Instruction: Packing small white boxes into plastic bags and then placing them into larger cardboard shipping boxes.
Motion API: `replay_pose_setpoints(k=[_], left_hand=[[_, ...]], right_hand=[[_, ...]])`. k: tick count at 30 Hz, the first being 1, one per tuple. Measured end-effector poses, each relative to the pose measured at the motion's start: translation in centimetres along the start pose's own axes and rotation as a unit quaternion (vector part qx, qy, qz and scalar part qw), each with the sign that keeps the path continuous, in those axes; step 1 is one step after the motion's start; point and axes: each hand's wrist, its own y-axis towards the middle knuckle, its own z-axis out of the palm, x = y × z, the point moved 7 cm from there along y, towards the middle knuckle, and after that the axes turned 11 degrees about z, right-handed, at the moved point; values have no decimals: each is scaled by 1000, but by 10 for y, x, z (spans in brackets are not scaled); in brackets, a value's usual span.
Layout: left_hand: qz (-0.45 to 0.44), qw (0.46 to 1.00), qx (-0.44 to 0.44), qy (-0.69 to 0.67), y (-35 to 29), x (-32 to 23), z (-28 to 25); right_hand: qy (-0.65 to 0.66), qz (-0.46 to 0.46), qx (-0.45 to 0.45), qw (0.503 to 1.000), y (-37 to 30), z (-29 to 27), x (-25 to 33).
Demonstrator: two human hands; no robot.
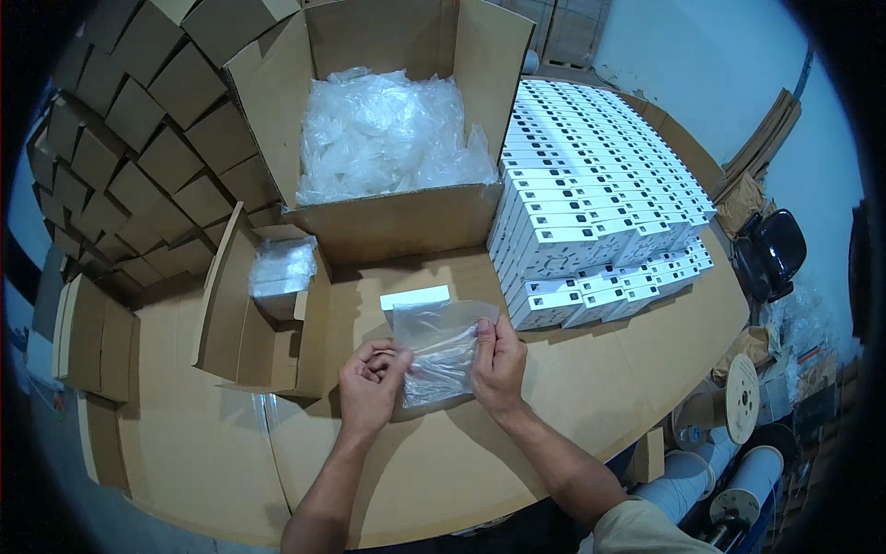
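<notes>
A clear, crinkled plastic bag [441, 365] is stretched between my two hands above the cardboard-covered table. My left hand [369, 388] pinches its left edge between thumb and finger, the other fingers curled. Its upper right edge is gripped by my right hand [498, 365], thumb on top. Just behind the bag lies a small white box [415, 297], partly covered by it. Whether anything is inside the bag I cannot tell.
Ahead, a large open carton [397, 226] holds a heap of clear plastic bags [383, 129]. A smaller carton [220, 319] at left contains plastic-wrapped packs [282, 263]. White boxes [591, 198] are stacked at right. Brown cartons [166, 138] pile up far left; spools [741, 399] stand lower right.
</notes>
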Motion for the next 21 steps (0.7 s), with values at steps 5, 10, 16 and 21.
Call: replay_pose_setpoints(k=[5,10,16,21], left_hand=[[59,974,-125,-176,1,-5,-4],[74,994,-76,23,-4,5,-1],[176,969,-127,116,-9,-15,2],[186,965,-127,131,-11,-15,-2]], right_hand=[[-5,7,23,1000,-6,4,3],[7,-5,42,999,-11,12,1],[92,114,134,980,-8,23,-19],[62,-58,27,996,9,-6,28]])
